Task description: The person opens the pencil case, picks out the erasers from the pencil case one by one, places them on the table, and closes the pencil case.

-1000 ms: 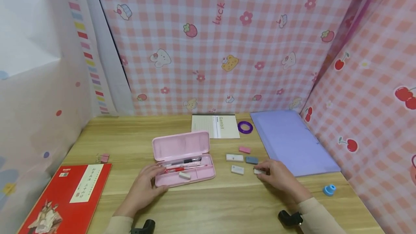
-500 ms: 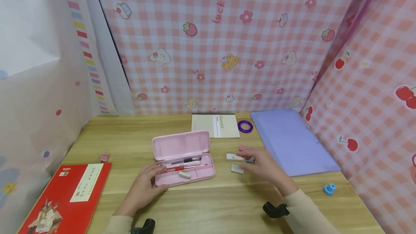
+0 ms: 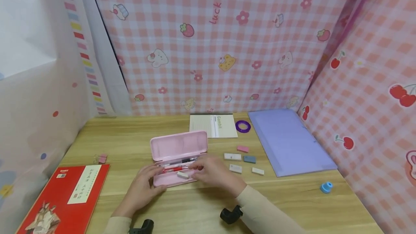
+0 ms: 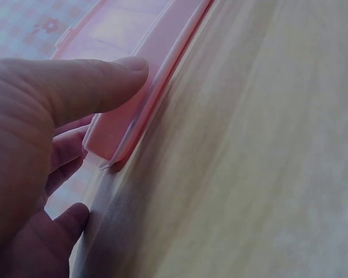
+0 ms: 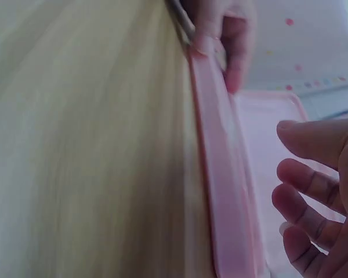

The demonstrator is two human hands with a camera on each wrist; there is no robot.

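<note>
An open pink case (image 3: 182,161) lies near the middle of the counter (image 3: 201,205), its lid (image 3: 178,145) standing up toward the far edge. Inside the tray lie a black pen (image 3: 182,160), a red pen (image 3: 172,169) and a white eraser (image 3: 182,175).

The left hand (image 3: 143,189) holds the case at its left front corner: the thumb presses on the rim, as the left wrist view shows (image 4: 64,98), and the other fingers curl beside the case wall. Its grip is grasping the case.

The right hand (image 3: 212,174) hovers over the right half of the tray with the fingers loosely bent; in the right wrist view (image 5: 319,191) they hang above the pink inside and hold nothing visible, so this grip is released.

Right of the case, loose on the counter, lie five small erasers: a long white one (image 3: 232,156), a pink one (image 3: 243,149), a grey one (image 3: 250,159) and two more white ones (image 3: 235,168) (image 3: 258,171).

Along the far edge lie a notepad (image 3: 212,125) and a purple tape ring (image 3: 243,126); a lilac folder (image 3: 286,140) fills the far right corner. A blue sharpener (image 3: 326,187) sits near the right edge, a red book (image 3: 65,199) at the near left corner, and a pink clip (image 3: 100,159) just beyond it.
</note>
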